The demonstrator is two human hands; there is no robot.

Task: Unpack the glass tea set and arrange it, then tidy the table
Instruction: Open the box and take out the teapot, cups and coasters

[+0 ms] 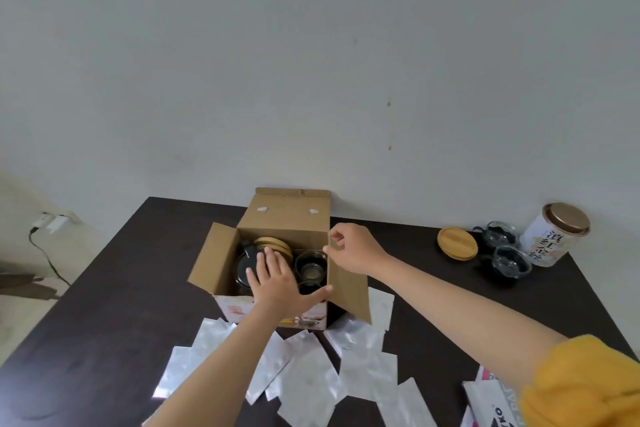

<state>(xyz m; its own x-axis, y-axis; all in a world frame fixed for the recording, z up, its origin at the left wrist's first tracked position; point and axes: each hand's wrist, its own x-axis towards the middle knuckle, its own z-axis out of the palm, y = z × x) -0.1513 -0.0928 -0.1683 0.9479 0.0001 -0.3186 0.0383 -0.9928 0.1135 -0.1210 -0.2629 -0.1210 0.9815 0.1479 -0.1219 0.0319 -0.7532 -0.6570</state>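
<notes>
My left hand (273, 279) reaches flat-fingered into the cardboard box (284, 229) near the counter's far edge; my right hand (349, 248) pinches its flap. A careless lift could knock the glass cups (309, 265) inside.

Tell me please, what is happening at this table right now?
A person is unpacking a glass tea set from an open cardboard box. The left hand reaches into the box with straight fingers, over a wooden lid and a dark teapot. The right hand pinches the edge of the right flap. A glass cup is still inside. Two glass cups, a bamboo lid and a tea canister already stand to the right. Silver packets lie in front.
</notes>
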